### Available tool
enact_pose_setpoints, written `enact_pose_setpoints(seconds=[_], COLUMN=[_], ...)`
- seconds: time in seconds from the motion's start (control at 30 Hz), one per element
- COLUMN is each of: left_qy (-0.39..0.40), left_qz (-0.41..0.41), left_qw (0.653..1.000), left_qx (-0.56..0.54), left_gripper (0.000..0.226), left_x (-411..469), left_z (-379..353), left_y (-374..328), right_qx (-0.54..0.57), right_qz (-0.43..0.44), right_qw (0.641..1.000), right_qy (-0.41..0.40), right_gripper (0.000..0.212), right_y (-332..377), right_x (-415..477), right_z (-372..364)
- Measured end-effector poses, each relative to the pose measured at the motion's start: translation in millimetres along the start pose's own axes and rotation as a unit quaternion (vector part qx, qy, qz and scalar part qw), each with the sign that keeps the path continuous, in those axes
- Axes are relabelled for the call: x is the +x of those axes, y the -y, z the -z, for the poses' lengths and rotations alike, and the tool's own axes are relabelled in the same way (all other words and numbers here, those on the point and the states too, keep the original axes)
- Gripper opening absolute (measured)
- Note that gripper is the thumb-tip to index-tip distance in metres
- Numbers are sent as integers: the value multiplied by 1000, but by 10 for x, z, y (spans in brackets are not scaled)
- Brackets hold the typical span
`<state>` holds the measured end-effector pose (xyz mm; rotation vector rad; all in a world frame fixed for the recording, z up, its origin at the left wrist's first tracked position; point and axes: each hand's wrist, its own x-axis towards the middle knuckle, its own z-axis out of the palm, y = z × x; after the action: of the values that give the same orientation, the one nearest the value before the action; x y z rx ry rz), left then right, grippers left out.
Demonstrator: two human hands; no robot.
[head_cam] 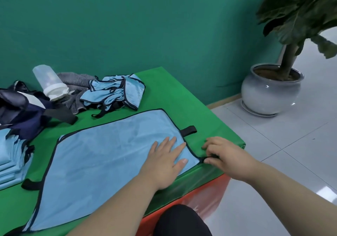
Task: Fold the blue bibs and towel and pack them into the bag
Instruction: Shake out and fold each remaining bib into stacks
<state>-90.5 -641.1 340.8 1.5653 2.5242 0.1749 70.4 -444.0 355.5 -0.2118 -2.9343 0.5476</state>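
left hand (165, 161) pressed flat, fingers straight, on the light-blue dark-trimmed bib (102, 155); right hand (226, 158) pinches its black strap (211, 157) (right at the near edge of the green tabletop (173, 93)). teal wall (127, 26) behind.

Both forearms run bare back from the left hand (164, 161) and right hand (224, 157); below them, a knee (180, 221) in black cloth

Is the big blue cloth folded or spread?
Spread: the blue bib lies flat, left hand pressing it, right hand pinching its corner.
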Motion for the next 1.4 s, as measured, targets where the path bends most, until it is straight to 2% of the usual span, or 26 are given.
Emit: enact_pose_setpoints(seconds=[0.1, 0.17, 0.27, 0.37, 0.53, 0.67, 0.87, 1.03, 1.13, 1.27, 1.4], left_qy=[-6, -18, -86, -136, -121, -106, -95, -91, -79, -73, -85], left_qz=[-3, -4, 4, 8, -7, 7, 88, 165, 192, 193, 186], left_qw=[1000, 999, 984, 971, 977, 985, 991, 982, 978, 978, 978], left_qx=[-6, -48, -154, -198, -177, -138, -41, 29, 24, -18, -37], left_gripper=[60, 59, 50, 37, 33, 57, 65, 47, 49, 51, 35], left_x=[6, -5, -56, -216, -781, -1331, -2134, -2621, -2735, -2737, -2722], left_z=[6, 27, 71, 141, 211, 251, 334, 378, 404, 412, 409], left_y=[-1, 1, 32, 76, 269, 597, 1203, 1625, 1741, 1842, 1932], right_qx=[0, -2, -7, -29, -53, -67, -78, -104, -119, -96, -32], right_qz=[-13, -27, -21, 13, 58, 76, 54, 32, 52, 19, -27], right_qw=[1000, 1000, 1000, 999, 996, 994, 995, 994, 991, 995, 999], right_qy=[1, 4, 5, -19, -39, -46, -24, -12, -5, 10, 12], right_gripper=[29, 33, 56, 74, 62, 52, 42, 39, 38, 33, 29], right_y=[53, 107, 236, 373, 492, 601, 631, 640, 703, 658, 599], right_x=[-15, -12, -17, -5, 83, 153, 198, 225, 266, 286, 248], right_z=[3, 19, 11, -66, -199, -269, -298, -285, -314, -254, -138])
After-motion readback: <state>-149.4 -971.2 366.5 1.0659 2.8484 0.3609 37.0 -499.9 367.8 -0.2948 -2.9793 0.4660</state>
